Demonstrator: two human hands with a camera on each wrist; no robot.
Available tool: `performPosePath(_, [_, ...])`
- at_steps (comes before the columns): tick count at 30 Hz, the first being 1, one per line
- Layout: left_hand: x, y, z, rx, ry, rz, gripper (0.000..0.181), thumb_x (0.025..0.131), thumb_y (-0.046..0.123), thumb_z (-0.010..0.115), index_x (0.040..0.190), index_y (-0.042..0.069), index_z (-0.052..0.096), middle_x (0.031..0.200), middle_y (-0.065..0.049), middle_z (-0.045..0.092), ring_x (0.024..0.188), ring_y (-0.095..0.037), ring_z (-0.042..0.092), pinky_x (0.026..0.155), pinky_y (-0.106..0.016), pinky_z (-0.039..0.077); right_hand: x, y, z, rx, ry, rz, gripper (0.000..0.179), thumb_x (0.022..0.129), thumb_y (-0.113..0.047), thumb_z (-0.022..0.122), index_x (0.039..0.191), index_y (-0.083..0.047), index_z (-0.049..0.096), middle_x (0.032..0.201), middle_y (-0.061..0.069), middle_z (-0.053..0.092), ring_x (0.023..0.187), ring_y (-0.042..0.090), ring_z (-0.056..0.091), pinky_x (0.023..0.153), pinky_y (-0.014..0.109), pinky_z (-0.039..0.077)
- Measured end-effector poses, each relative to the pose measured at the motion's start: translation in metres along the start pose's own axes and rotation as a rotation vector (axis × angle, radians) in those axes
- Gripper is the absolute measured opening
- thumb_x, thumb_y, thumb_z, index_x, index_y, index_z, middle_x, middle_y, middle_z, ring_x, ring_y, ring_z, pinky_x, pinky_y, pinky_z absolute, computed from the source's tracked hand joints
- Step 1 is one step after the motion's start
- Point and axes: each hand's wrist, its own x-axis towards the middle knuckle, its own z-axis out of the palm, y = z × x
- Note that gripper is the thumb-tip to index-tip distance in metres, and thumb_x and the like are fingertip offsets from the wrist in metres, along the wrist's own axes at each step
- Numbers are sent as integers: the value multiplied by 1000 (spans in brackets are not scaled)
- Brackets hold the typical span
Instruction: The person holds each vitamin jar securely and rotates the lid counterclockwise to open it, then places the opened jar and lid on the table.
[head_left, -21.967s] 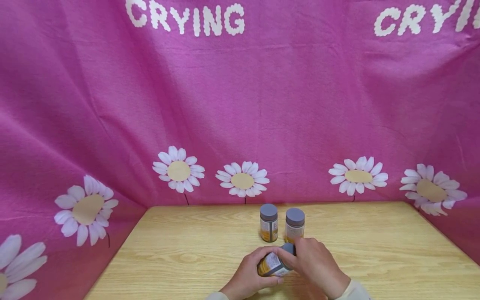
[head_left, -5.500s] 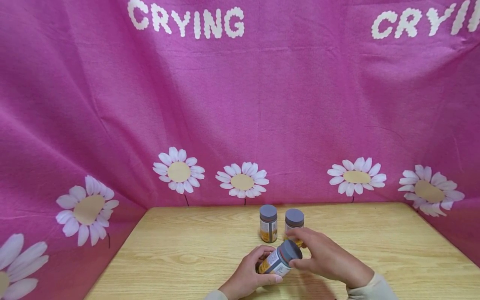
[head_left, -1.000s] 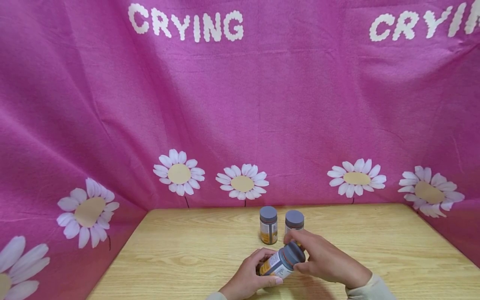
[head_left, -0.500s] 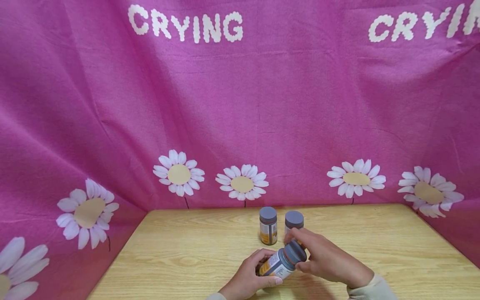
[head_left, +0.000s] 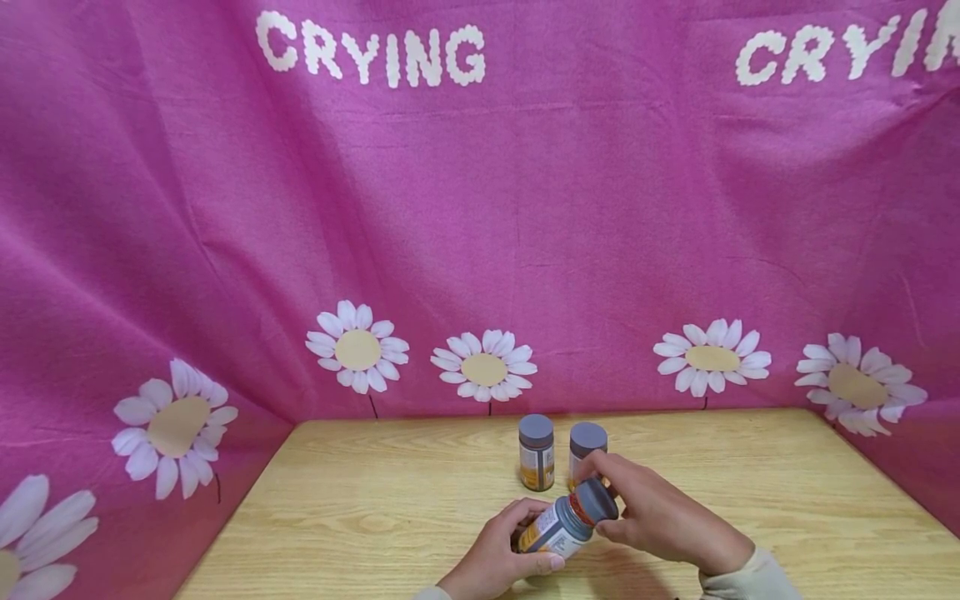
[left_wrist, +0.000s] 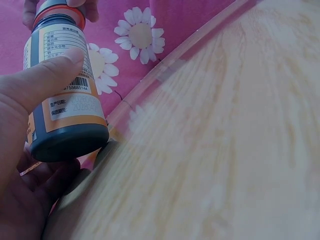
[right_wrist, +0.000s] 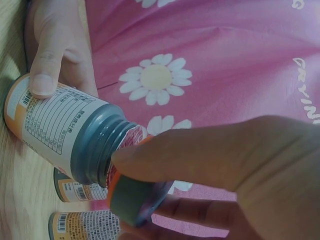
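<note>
In the head view my left hand (head_left: 491, 550) grips a dark pill bottle (head_left: 551, 533) with a white and orange label, tilted to the right. Thumb on the label, fingers round the far side, it holds the bottle low over the table. My right hand (head_left: 663, 517) pinches the grey cap (head_left: 598, 498) between thumb and fingers at the bottle's mouth. The right wrist view shows the cap tipped away from the threaded neck (right_wrist: 111, 142), with a red-and-white printed seal (right_wrist: 134, 137) between them. The cap's orange lower edge shows there too.
Two similar capped bottles stand upright behind my hands: the left one (head_left: 536, 462) in full sight, the right one (head_left: 588, 440) partly hidden by my right hand. The wood-grain table (head_left: 360, 508) meets a pink daisy-print cloth (head_left: 600, 250) at its back and sides.
The cap, seated on the bottle at first, has come up off the neck, uncovering the threads and red seal. My right hand has shifted slightly right with it; the left keeps its hold.
</note>
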Motion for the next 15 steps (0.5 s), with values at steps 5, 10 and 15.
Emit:
performPosePath(5, [1, 0, 0, -2, 3, -34, 48, 82, 33, 78, 125, 32, 57, 114, 10, 58, 96, -10, 56, 82, -28, 45, -1, 1, 0, 17, 1, 21, 46, 76, 1, 76, 110, -14, 49, 113, 8, 59, 90, 22, 61, 67, 26, 53])
performPosePath(10, [1, 0, 0, -16, 8, -48, 48, 82, 31, 78, 124, 31, 57, 114, 10, 58, 96, -11, 56, 82, -29, 45, -2, 2, -2, 12, 3, 61, 46, 76, -2, 76, 113, -13, 52, 113, 10, 59, 90, 23, 61, 66, 27, 52])
performPosePath(15, [1, 0, -1, -19, 19, -42, 47, 82, 31, 78, 124, 31, 57, 113, 10, 59, 95, -11, 57, 83, -29, 46, -2, 4, -3, -23, -5, 81, 46, 74, -6, 80, 113, -16, 58, 110, 4, 61, 91, 21, 61, 68, 29, 52])
